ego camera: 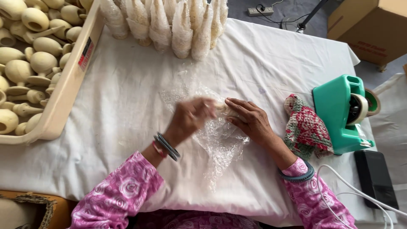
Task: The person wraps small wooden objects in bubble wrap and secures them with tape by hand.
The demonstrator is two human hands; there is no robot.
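Both hands, left hand (pixel 190 116) and right hand (pixel 250 121), closed on pale wooden piece (pixel 222 109) part-rolled in bubble wrap (pixel 220 144); wrapped pieces (pixel 169 25) beyond, unwrapped tray (pixel 63 89) left, tape dispenser (pixel 339 112) right.

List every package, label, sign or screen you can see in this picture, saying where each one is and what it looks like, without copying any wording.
Cardboard box: top right, beyond the table; brown, with red print on its side.
Label: on the wall of the cream crate at left; small rectangle, red, white and black.
Dark slab: right table edge, near the white cables; flat, black, rectangular, possibly a phone, showing nothing.
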